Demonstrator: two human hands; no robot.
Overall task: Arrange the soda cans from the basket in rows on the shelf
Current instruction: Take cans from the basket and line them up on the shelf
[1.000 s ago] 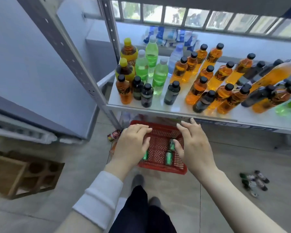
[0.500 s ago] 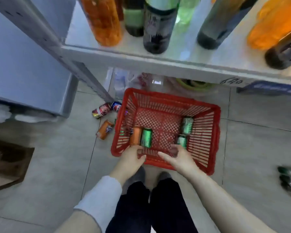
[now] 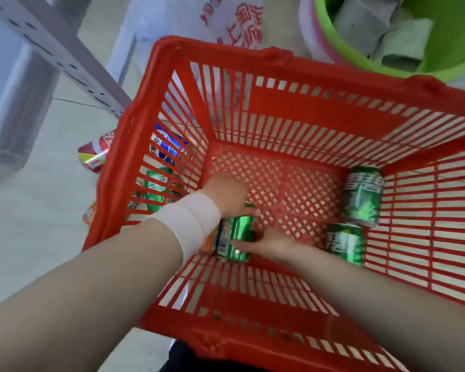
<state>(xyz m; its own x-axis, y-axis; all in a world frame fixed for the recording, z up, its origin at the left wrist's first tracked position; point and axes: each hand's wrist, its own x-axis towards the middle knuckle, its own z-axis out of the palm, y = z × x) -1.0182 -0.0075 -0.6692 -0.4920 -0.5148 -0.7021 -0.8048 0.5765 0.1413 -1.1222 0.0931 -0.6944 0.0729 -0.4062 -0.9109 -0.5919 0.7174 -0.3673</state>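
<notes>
The red basket (image 3: 279, 68) stands on the floor below me, and both my hands are inside it. A green soda can (image 3: 235, 237) lies on its side near the basket's near-left corner. My left hand (image 3: 226, 194), in a white cuff, curls over the can's far end. My right hand (image 3: 269, 242) holds the same can from the right, a finger across its side. An orange can (image 3: 208, 241) lies against it, mostly hidden under my left wrist. Two more green cans (image 3: 363, 197) (image 3: 346, 244) lie at the basket's right side.
Outside the basket's left wall several cans lie on the floor: a red one (image 3: 94, 154), a blue one (image 3: 167, 146), a green one (image 3: 156, 186). The grey shelf post (image 3: 51, 49) rises at the upper left. A green bucket (image 3: 440, 44) and a printed plastic bag (image 3: 234, 22) sit behind.
My view has dropped from the bottle shelf down into the basket. Both hands went from the near rim to the green can on the basket floor.
</notes>
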